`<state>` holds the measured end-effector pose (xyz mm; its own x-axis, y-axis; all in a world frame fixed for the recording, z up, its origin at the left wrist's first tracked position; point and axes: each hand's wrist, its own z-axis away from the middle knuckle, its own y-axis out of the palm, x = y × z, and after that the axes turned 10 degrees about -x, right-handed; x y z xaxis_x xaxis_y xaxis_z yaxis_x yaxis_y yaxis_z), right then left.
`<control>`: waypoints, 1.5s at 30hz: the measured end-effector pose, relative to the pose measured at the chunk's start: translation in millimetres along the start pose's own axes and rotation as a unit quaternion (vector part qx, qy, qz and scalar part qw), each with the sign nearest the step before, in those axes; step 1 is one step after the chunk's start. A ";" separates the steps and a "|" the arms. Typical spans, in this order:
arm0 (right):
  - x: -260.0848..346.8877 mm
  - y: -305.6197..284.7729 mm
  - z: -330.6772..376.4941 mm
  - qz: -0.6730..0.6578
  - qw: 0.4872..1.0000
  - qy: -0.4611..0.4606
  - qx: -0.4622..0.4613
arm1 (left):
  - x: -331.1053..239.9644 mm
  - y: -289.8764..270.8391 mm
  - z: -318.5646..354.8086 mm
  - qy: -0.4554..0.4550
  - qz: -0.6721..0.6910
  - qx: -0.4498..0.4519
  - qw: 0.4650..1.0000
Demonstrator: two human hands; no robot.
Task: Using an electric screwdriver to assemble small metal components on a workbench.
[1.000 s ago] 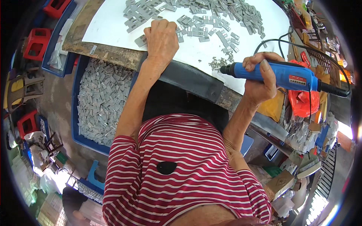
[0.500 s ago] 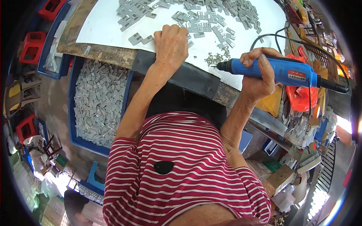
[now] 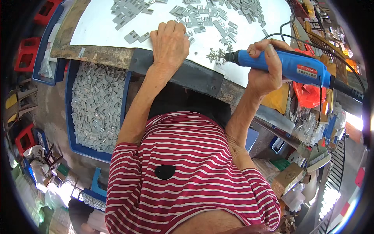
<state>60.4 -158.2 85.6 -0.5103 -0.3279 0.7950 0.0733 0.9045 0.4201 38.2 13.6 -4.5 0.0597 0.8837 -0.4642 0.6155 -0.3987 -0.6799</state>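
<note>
Sheet across the desk (image 3: 97, 54), plates (image 3: 126, 13) scattered over the sheet (image 3: 93, 31); small pieces (image 3: 216, 54) lie nearer the front edge, power screwdriver (image 3: 282, 65) just right; down left, a filled crate (image 3: 71, 142), stools (image 3: 26, 54) beyond!

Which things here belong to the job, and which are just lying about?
Likely part of the job:
blue corded tool, in the right hand
tiny parts by its tip
grey pieces on the white sheet, near the left hand
blue bin of similar pieces

Apparently lying about:
red stools
red plastic bag
cardboard box
</note>
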 end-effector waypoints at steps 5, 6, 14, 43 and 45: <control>-6.9 11.3 -1.7 -0.014 1.000 0.017 0.002 | -0.5 -2.2 0.2 0.005 0.060 -0.006 0.998; -9.0 13.1 -1.8 -0.014 1.000 0.016 -0.001 | -0.1 -1.9 0.5 0.003 0.061 -0.007 0.998; -21.1 17.6 -1.7 0.001 1.000 0.017 -0.014 | 3.2 0.1 0.0 -0.017 0.094 -0.004 0.995; -3.8 -0.7 -5.9 -0.011 0.999 0.043 -0.011 | -24.0 5.7 5.2 0.003 0.153 0.043 0.987; -4.3 -1.3 -5.8 -0.020 0.998 0.049 -0.018 | -25.3 5.9 3.1 -0.003 0.142 0.062 0.988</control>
<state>67.5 -159.6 84.2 -0.4281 -0.3892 0.8156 0.0873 0.8805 0.4660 37.8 -11.8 1.5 0.2111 0.7309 -0.6490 0.4729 -0.6575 -0.5866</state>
